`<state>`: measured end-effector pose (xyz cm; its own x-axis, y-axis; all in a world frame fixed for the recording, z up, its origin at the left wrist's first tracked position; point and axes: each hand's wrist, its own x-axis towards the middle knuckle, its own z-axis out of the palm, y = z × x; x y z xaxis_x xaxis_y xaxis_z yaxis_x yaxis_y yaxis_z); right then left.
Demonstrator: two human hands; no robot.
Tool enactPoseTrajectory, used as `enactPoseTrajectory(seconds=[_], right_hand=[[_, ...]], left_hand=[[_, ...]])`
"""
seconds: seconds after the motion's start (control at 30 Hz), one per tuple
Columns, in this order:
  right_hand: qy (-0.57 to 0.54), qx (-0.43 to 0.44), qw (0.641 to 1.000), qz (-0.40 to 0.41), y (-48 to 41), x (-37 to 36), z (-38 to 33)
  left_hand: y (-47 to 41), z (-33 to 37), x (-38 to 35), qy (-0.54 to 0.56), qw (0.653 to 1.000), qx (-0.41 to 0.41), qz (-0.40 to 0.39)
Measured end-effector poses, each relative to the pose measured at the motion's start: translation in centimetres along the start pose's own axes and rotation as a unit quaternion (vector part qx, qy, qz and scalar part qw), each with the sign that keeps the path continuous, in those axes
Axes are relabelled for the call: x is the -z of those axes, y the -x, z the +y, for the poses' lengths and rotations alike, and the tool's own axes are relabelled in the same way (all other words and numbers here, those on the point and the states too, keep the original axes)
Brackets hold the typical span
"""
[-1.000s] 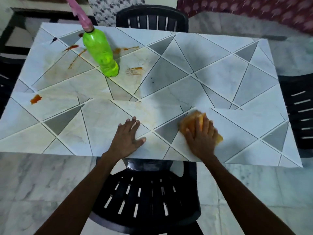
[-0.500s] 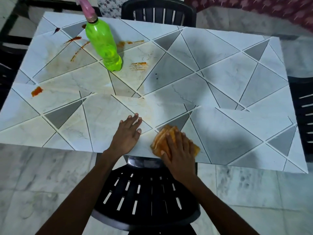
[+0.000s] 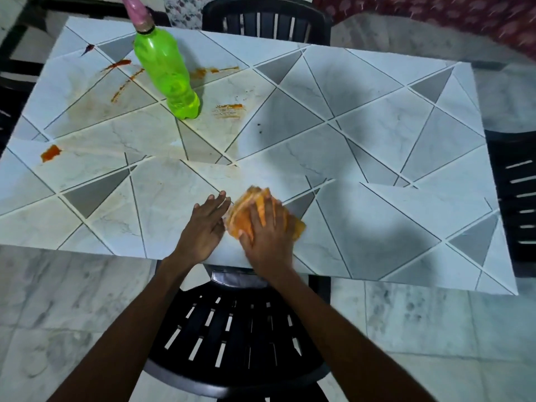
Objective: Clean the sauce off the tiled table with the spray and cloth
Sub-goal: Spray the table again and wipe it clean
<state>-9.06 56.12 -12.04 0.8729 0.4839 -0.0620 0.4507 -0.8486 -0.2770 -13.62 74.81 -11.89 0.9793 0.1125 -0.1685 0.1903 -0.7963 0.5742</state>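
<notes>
Spray bottle on far-left counter; cloth near edge, centre; sauce smears around bottle; 1 chair nearest.

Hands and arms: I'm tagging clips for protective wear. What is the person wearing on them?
Nothing visible. The left hand and right hand are ungloved, without rings, watch or bracelet, and the left forearm and right forearm are uncovered down to the picture's bottom edge; no sleeve shows.
</notes>
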Motion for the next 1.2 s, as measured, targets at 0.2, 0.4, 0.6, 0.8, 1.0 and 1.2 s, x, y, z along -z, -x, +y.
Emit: enactPoseTrajectory(seconds=[0.2,0.4,0.6,0.8,1.0,1.2], right_hand=[[0.03,-0.104,0.994,0.02,8.7,0.9,11.9],[0.036,-0.29,0.954,0.067,9.6,3.8,19.8],[-0.014,-0.118,0.993,0.024,7.2,0.0,3.4],[-0.017,0.027,0.999,0.007,8.3,-0.2,3.6],[0.02,-0.294,0.954,0.059,13.1,4.4,20.6],[0.038,-0.312,0.947,0.073,9.1,2.1,14.3]], left_hand=[[-0.1,1.4,0.3,0.012,1.0,0.027,-0.001],[-0.2,1.1,0.2,-0.04,0.999,0.027,-0.017],[0.0,1.5,0.1,-0.054,0.998,0.016,-0.004],[-0.1,1.4,0.2,-0.033,0.999,0.025,-0.002],[-0.2,0.6,-0.1,-0.022,0.999,0.024,-0.001],[-0.3,0.2,0.4,-0.018,0.999,0.024,-0.015]])
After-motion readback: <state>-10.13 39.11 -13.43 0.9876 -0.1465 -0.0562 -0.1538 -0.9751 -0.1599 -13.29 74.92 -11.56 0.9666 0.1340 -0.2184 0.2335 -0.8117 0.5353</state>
